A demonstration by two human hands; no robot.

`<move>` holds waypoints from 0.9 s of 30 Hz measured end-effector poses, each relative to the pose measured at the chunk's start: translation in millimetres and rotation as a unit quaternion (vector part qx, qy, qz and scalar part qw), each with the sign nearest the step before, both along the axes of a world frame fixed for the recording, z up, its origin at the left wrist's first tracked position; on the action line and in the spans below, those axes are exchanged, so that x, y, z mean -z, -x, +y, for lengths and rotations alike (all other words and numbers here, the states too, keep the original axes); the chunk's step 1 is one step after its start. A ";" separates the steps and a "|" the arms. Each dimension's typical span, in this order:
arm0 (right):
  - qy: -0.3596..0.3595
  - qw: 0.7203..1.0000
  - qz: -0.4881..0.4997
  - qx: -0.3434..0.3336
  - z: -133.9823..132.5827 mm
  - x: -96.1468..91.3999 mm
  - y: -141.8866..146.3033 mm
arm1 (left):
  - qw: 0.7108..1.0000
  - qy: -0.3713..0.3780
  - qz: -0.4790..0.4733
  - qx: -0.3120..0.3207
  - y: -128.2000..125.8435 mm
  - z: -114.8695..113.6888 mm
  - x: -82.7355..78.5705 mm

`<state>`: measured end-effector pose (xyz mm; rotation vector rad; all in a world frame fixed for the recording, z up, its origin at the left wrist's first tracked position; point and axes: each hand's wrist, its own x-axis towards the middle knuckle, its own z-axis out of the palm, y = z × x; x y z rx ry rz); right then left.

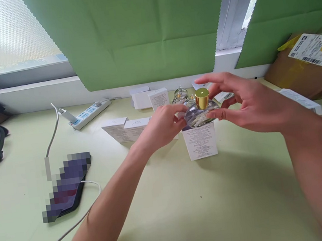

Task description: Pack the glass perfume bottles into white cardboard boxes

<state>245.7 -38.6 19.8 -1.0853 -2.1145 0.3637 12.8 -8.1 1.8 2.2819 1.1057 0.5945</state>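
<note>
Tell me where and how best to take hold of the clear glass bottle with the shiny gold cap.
Take the rounded clear glass bottle by its wide body, probably from the left and right: both flanks bulge out below the gold cylindrical cap, which might pull off, while the white printed cardboard box shows directly beneath.

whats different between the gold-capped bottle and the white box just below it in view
The bottle is rounded, while the box shows a flat front. The bottle is shiny and glassy; the box is opaque white. The bottle has a gold cap; the box's front bears print.
</note>
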 end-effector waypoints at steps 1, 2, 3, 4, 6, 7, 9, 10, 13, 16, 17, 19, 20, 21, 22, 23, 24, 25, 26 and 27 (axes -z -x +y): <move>-0.004 1.000 -0.007 0.003 -0.1 -0.1 0.6 | 1.000 0.004 -0.002 -0.002 -0.1 -0.3 -0.6; -0.008 1.000 -0.014 0.005 -0.2 -0.1 0.9 | 1.000 0.007 -0.004 -0.002 -0.1 -0.7 -1.3; -0.012 1.000 -0.020 0.008 -0.2 -0.2 1.2 | 1.000 0.007 -0.008 -0.001 -0.1 -1.2 -2.1; -0.016 1.000 -0.025 0.011 -0.3 -0.3 1.4 | 1.000 0.004 -0.011 0.001 0.0 -1.7 -3.0; -0.026 0.999 -0.032 0.014 -0.6 -0.1 1.8 | 1.000 -0.007 -0.017 0.008 0.1 -2.7 -4.8; -0.031 0.999 -0.034 0.014 -0.8 0.1 2.2 | 1.000 -0.011 -0.018 0.013 0.2 -3.1 -5.7; -0.036 0.999 -0.037 0.011 -1.0 0.7 3.1 | 1.000 -0.015 -0.018 0.021 0.5 -3.5 -7.4; -0.037 0.999 -0.037 0.008 -1.1 1.0 3.7 | 0.999 -0.015 -0.017 0.023 0.7 -3.5 -8.0; -0.030 0.999 -0.038 -0.002 -1.5 1.2 5.4 | 0.999 -0.016 -0.018 0.028 1.3 -2.9 -9.0; -0.008 0.999 -0.041 -0.014 -2.0 0.8 7.3 | 0.999 -0.025 -0.020 0.036 1.9 -2.0 -8.7; -0.002 0.999 -0.043 -0.019 -2.0 1.0 8.0 | 0.999 -0.027 -0.019 0.039 2.1 -1.8 -8.4; 0.005 0.998 -0.048 -0.028 -1.3 2.3 9.3 | 0.998 -0.030 -0.018 0.042 2.4 -1.6 -7.4; 0.005 0.998 -0.050 -0.031 -0.7 3.5 10.0 | 0.998 -0.032 -0.017 0.042 2.5 -1.5 -6.8; 0.004 0.998 -0.051 -0.033 0.2 5.1 10.7 | 0.998 -0.034 -0.016 0.040 2.7 -1.3 -6.2; 0.004 0.998 -0.051 -0.032 1.2 6.9 11.5 | 0.998 -0.038 -0.015 0.039 2.8 -1.1 -5.7; 0.004 0.998 -0.050 -0.030 2.1 8.9 12.3 | 0.998 -0.042 -0.012 0.039 2.9 -0.7 -5.1; 0.005 0.998 -0.049 -0.026 3.1 10.8 13.2 | 0.998 -0.045 -0.009 0.040 3.1 -0.3 -4.7; 0.008 0.999 -0.047 -0.021 3.9 12.5 14.2 | 0.998 -0.048 -0.007 0.042 3.3 0.2 -4.3; 0.010 0.999 -0.045 -0.015 4.5 13.9 15.4 | 0.998 -0.049 -0.004 0.042 3.5 0.7 -4.0; 0.010 0.999 -0.044 -0.011 5.0 15.0 16.5 | 0.998 -0.050 -0.002 0.042 3.8 1.3 -3.8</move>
